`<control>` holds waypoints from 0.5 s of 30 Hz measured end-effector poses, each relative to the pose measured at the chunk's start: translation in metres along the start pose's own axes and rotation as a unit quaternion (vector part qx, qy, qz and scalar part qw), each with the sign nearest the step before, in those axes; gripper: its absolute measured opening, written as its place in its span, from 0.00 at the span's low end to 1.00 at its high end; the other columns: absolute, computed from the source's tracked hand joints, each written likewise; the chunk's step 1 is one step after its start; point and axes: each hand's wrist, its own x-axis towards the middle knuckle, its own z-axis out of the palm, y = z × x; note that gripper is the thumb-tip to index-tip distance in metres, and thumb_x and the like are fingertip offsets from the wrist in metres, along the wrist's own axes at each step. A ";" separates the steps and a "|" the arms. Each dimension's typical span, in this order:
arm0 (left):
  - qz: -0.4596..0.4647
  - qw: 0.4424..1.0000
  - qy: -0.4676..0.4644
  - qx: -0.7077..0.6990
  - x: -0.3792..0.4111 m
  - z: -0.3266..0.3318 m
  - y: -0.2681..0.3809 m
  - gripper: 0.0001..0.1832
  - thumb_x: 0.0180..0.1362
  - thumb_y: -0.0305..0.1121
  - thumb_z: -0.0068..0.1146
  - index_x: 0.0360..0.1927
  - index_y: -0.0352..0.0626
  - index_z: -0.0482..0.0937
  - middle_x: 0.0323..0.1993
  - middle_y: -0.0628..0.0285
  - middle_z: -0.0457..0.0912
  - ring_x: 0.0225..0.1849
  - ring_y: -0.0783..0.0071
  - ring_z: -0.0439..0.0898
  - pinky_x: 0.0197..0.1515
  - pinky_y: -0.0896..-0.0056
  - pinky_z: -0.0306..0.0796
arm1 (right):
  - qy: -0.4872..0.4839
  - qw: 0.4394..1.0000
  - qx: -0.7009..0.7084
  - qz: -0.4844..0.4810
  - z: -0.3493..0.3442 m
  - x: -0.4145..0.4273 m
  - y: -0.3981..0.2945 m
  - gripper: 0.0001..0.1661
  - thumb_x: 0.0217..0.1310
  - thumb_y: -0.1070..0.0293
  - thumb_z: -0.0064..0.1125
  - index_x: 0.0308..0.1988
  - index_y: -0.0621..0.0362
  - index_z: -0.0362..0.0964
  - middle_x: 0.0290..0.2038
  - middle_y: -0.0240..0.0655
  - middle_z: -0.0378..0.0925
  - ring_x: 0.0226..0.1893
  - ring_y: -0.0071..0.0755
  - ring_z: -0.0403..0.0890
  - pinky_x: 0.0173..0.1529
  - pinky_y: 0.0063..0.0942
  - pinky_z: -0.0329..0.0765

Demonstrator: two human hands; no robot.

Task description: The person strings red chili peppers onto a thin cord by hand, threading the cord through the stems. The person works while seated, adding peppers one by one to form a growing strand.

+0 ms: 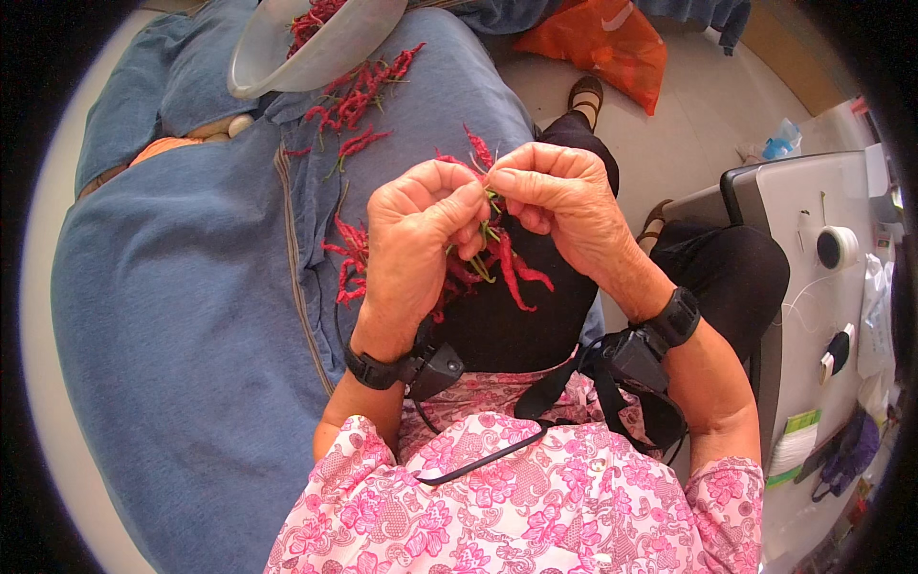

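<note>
My left hand (430, 222) and my right hand (563, 201) meet above my lap, fingertips pinched together around the green stems of a bunch of red chili peppers (510, 269). A thin pale strand shows near the fingertips; its course between them is hidden. The bunch hangs below and behind my fingers, over my dark trousers. Left of my left hand, more wrinkled red chilies (351, 255) lie on the blue cloth. Farther up the cloth is a loose pile of red chilies (358, 93), beside a translucent plastic bowl (251, 68) that holds more.
Blue cloth (193, 301) covers the seat at left. On the right stands a light-topped table (782, 186) with a thread spool (838, 247), a card of white thread (792, 448) and a small black-and-white item (837, 353). An orange bag (602, 46) lies on the floor ahead.
</note>
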 end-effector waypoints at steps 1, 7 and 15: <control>0.003 1.000 0.000 0.009 0.000 0.001 0.000 0.04 0.60 0.25 0.55 0.35 0.34 0.76 0.24 0.63 0.77 0.20 0.83 0.68 0.21 0.82 0.63 | 0.000 1.000 0.001 -0.003 0.000 0.000 0.001 0.07 0.59 0.68 0.61 0.34 0.61 0.78 0.23 0.27 0.77 0.19 0.11 0.69 0.22 0.10 0.64; 0.040 0.993 0.033 0.109 -0.002 0.008 0.000 0.04 0.59 0.22 0.55 0.36 0.33 0.76 0.25 0.64 0.78 0.20 0.84 0.69 0.21 0.83 0.61 | 0.001 1.000 0.008 -0.010 -0.001 0.000 0.001 0.07 0.59 0.68 0.60 0.33 0.60 0.77 0.24 0.25 0.76 0.19 0.10 0.66 0.22 0.10 0.60; 0.100 0.957 0.078 0.262 -0.005 0.012 -0.005 0.03 0.55 0.21 0.57 0.33 0.33 0.78 0.26 0.66 0.80 0.28 0.85 0.75 0.31 0.82 0.70 | 0.012 0.999 0.017 -0.027 -0.002 0.001 -0.001 0.06 0.58 0.69 0.60 0.33 0.60 0.76 0.24 0.23 0.75 0.20 0.09 0.66 0.23 0.10 0.60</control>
